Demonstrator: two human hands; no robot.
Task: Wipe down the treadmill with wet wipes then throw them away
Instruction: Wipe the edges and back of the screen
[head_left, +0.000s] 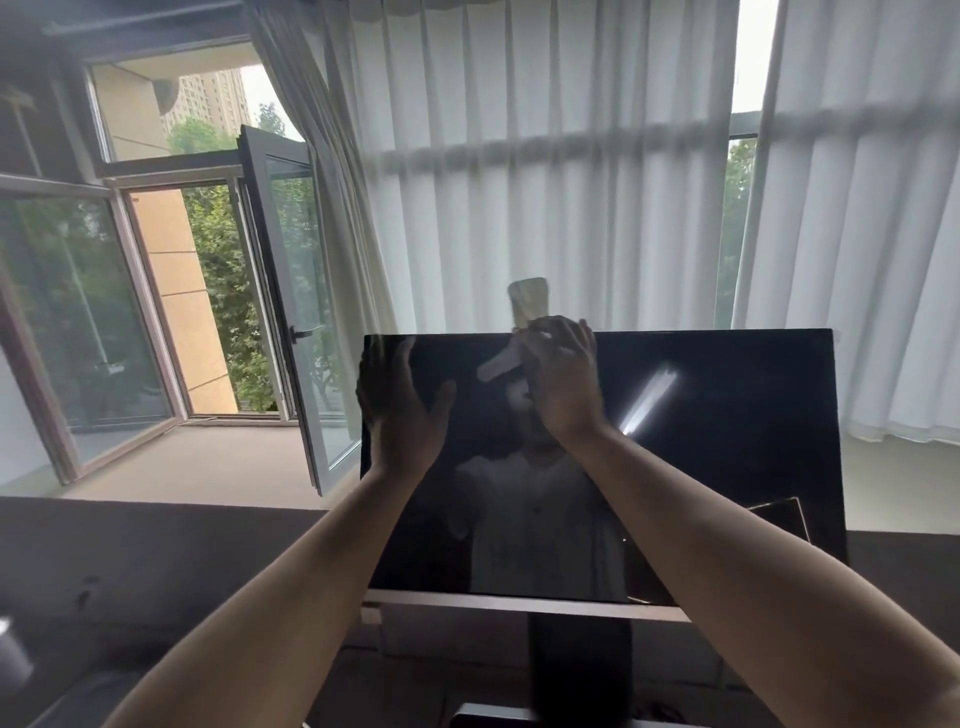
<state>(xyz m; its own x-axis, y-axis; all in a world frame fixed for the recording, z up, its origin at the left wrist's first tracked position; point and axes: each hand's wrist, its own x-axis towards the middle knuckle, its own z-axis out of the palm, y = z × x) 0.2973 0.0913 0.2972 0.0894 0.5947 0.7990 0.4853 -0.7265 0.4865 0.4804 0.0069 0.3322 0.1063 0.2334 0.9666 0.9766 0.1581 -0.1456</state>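
Note:
The treadmill's big black screen (727, 467) stands upright in front of me, glossy, with reflections on it. My right hand (563, 384) is raised at the screen's top edge and pinches a small pale wet wipe piece (528, 303), which sticks up above the screen against the curtain. My left hand (400, 410) is held up with straight, spread fingers in front of the screen's upper left corner. Whether the left hand touches the glass I cannot tell. Both bare forearms reach up from the bottom of the view.
White curtains (597, 182) hang behind the screen. An open window sash (291, 291) swings inward at the left, over a beige sill (197, 462). A dark ledge (156, 561) runs across below. The screen's dark post (579, 660) drops from its pale bottom bar.

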